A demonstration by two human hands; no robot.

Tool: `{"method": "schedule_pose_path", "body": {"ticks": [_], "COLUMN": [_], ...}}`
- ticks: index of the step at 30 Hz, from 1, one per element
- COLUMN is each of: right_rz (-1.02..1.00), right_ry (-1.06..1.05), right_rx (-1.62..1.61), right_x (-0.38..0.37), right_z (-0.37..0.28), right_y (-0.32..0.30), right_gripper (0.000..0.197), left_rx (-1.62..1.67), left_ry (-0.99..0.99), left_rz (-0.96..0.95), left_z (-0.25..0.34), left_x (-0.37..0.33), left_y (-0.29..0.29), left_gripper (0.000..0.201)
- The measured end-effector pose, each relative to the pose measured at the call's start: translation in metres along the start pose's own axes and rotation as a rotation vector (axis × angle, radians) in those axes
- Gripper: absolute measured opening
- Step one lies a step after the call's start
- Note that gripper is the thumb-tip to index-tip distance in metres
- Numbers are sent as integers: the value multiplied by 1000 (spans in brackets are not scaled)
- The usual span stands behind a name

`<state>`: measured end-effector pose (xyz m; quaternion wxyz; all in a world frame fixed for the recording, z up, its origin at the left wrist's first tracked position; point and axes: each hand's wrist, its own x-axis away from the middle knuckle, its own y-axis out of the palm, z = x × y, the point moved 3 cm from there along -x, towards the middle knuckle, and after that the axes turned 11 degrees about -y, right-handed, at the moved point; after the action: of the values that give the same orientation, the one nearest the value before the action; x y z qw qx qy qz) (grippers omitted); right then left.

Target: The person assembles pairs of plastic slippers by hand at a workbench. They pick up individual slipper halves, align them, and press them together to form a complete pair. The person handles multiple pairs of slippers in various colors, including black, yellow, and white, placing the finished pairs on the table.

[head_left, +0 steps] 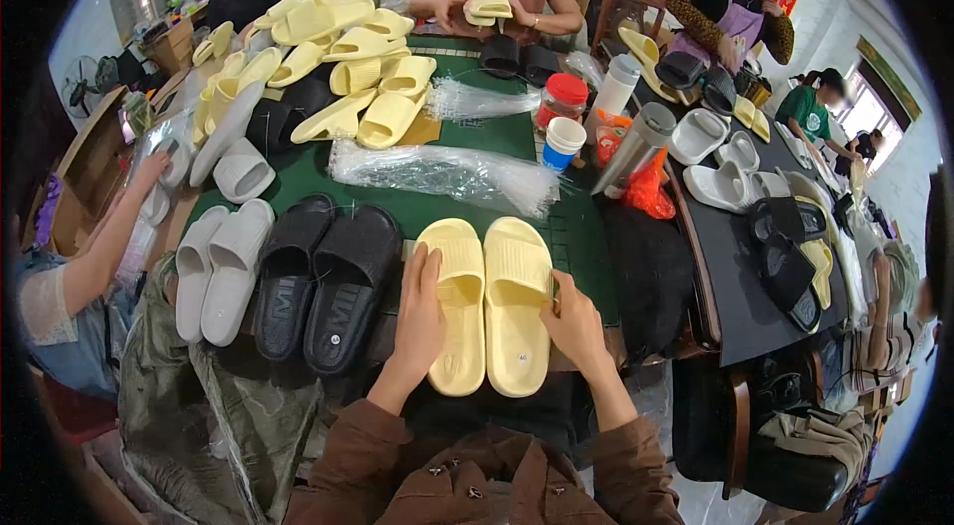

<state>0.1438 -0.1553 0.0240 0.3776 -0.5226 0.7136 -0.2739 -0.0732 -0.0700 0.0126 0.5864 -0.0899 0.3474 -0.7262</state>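
Your left hand (419, 311) lies flat, fingers open, on the left slipper of the yellow pair (487, 301) at the table's (467, 133) near edge; your right hand (574, 324) curls against the right slipper's outer side, pinching something small I can't make out. Keep both soles level and aligned. Black slippers (323, 282) crowd just left; open room lies ahead, before the plastic bags (442, 172).

bright daylight, windows overexposed | soft shadows | fisheye bending, dark rim
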Motion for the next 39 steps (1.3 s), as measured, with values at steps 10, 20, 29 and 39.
{"method": "schedule_pose_path", "body": {"ticks": [10, 20, 29, 39], "right_rz": [167, 306, 389, 89], "right_ry": [11, 94, 53, -127], "right_rx": [-252, -522, -621, -890], "right_x": [19, 16, 29, 46], "right_z": [39, 51, 56, -80], "right_y": [-4, 9, -12, -57], "right_gripper": [48, 44, 30, 18], "left_rx": [-28, 45, -1, 660], "left_ry": [21, 62, 80, -25], "left_rz": [-14, -11, 9, -504], "left_z": [17, 14, 17, 94], "left_x": [12, 6, 12, 54], "left_y": [19, 18, 9, 6], "left_gripper": [61, 62, 57, 41]}}
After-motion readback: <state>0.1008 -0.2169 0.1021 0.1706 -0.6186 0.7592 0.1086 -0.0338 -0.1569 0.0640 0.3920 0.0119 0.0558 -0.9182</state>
